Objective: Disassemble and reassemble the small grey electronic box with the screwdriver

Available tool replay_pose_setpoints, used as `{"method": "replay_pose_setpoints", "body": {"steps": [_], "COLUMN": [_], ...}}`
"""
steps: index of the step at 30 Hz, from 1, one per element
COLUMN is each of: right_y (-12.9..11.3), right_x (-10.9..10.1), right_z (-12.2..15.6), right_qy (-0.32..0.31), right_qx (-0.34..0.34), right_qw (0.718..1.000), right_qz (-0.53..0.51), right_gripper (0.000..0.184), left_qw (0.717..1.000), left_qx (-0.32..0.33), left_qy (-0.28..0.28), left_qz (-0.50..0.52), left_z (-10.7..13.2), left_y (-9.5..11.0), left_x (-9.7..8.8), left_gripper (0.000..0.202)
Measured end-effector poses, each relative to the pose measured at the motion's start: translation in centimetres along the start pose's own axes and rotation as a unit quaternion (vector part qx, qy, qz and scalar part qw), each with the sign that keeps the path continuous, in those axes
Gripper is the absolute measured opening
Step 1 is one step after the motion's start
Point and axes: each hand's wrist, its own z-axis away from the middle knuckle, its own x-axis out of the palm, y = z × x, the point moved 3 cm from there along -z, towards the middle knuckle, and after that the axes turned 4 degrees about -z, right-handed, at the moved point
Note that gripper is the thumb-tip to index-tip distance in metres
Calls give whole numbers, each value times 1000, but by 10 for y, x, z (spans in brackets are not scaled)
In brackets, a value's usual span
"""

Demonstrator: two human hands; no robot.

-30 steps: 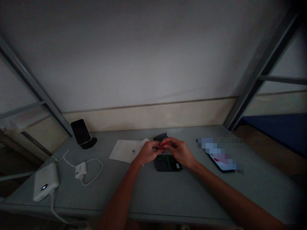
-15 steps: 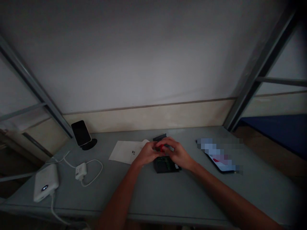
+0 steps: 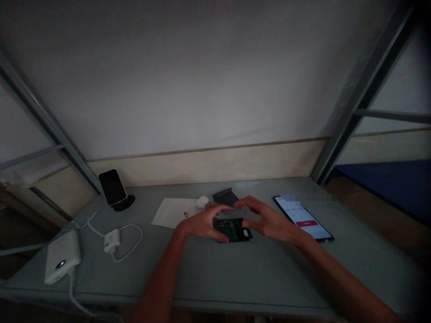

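A small black device [image 3: 235,232] with a bare green circuit board on top lies flat on the grey table [image 3: 235,273]. My left hand [image 3: 200,223] grips its left side, thumb at the near edge and fingers arched over the far edge. My right hand [image 3: 271,220] holds its right side the same way, thumb against the edge. No red tool shows in either hand. Just behind the hands lies a dark grey cover piece [image 3: 225,196].
A white paper sheet [image 3: 170,212] carries a few tiny screws [image 3: 186,214], with a small white object [image 3: 202,202] at its corner. A lit phone [image 3: 304,218] lies right. At left are a phone on a stand [image 3: 112,186], a white charger [image 3: 112,240] with its cable, and a power bank [image 3: 62,256].
The hands were together above the device, pinching a small red thing. They have dropped and parted to either side of the device, and the red thing is out of sight.
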Motion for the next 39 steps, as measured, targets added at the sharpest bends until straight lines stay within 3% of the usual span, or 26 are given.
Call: {"method": "replay_pose_setpoints", "body": {"steps": [3, 5, 12, 24, 31, 33, 35, 37, 39], "right_y": [5, 8, 6, 10, 18, 19, 19, 17, 11], "right_x": [9, 14, 11, 4, -11, -18, -22, -20, -13], "right_z": [9, 9, 6, 8, 11, 11, 10, 9, 7], "right_qy": [-82, -92, -54, -54, -49, -17, 27, 60, 74], "right_qx": [10, 24, 16, 6, 37, 46, 54, 48, 24], "right_qw": [996, 995, 996, 998, 998, 999, 998, 997, 997], "right_qz": [37, 41, 64, 34, 17, 11, 13, 17, 15], "right_gripper": [74, 79, 72, 54, 57, 56, 58, 61, 64], "left_qw": [999, 1000, 998, 998, 999, 996, 984, 964, 946], "left_qx": [23, 6, -55, -63, -32, -36, -45, -58, -76], "left_qy": [-9, -3, 18, 26, 23, 58, 139, 218, 258], "left_qz": [-27, -21, 1, -11, 29, 65, 100, 139, 183], "left_z": [-2, -4, -2, -7, -4, -7, -12, -19, -25], "left_y": [-1, -4, -8, -16, -16, -13, -10, -10, -11], "left_x": [12, 17, 19, 26, 23, 22, 20, 21, 24], "left_gripper": [85, 79, 75, 73, 80, 77, 60, 42, 37]}}
